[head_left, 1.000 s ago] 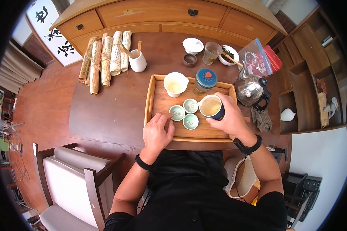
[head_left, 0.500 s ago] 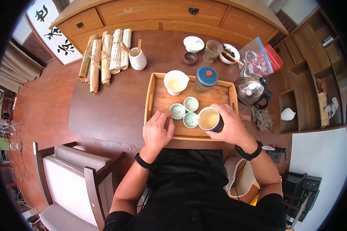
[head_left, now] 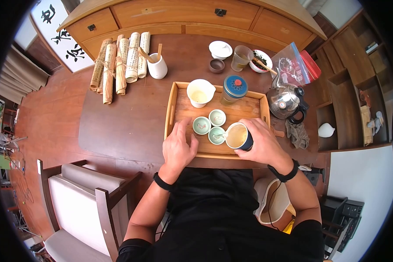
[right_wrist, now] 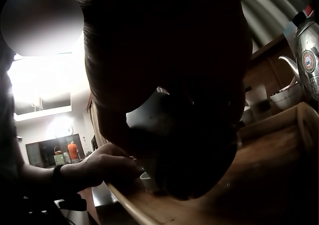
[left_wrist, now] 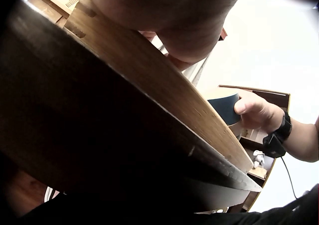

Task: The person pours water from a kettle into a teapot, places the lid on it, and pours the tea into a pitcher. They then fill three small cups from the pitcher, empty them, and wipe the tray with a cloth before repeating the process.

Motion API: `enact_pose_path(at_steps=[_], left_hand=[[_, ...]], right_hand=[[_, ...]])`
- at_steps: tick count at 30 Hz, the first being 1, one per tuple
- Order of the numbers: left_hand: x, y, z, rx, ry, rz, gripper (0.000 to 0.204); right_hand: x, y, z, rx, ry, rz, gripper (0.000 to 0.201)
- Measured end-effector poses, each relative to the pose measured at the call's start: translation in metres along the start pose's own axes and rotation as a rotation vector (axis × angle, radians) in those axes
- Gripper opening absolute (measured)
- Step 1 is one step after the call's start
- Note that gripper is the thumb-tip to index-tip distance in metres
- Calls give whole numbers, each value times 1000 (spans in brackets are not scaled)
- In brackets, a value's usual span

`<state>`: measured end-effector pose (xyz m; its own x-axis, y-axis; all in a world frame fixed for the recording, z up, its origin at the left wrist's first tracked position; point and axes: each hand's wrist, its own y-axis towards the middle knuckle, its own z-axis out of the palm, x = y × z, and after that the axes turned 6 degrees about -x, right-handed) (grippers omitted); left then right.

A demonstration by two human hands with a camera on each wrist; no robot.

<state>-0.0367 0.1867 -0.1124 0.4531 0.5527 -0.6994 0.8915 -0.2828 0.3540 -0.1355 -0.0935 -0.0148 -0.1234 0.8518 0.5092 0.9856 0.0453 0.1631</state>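
Observation:
My right hand (head_left: 264,142) grips a dark blue pitcher with a pale inside (head_left: 237,136), tilted left, its spout over the front small green cup (head_left: 216,136); a thin stream seems to fall into it. Two more green cups touch or nearly touch it, one at the left (head_left: 201,125), one behind (head_left: 217,117). My left hand (head_left: 178,146) hovers or rests at the left front of the wooden tray (head_left: 169,114), beside the left cup, fingers relaxed and holding nothing. The left wrist view shows the right hand (left_wrist: 256,112) round the pitcher (left_wrist: 224,108).
On the tray's back half are a white pitcher (head_left: 200,94) and a blue-lidded jar (head_left: 235,89). A steel kettle (head_left: 285,101) and grey cloth (head_left: 296,134) lie to the right. Behind are a lidded white bowl (head_left: 220,50), a glass (head_left: 241,58) and rolled scrolls (head_left: 120,65).
The right hand has brought the tilted pitcher from the back green cup forward to the front one. The left fingertips have come away from the left cup's rim.

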Motion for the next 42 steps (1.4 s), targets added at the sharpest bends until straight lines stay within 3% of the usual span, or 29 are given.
enact_pose_path(at_steps=[17, 42], left_hand=[[2, -1, 0, -2, -1, 18, 56], [1, 0, -1, -10, -10, 46, 58]], right_hand=[[17, 24, -4, -96, 107, 5, 87], [20, 52, 3, 2, -33, -100, 82]])
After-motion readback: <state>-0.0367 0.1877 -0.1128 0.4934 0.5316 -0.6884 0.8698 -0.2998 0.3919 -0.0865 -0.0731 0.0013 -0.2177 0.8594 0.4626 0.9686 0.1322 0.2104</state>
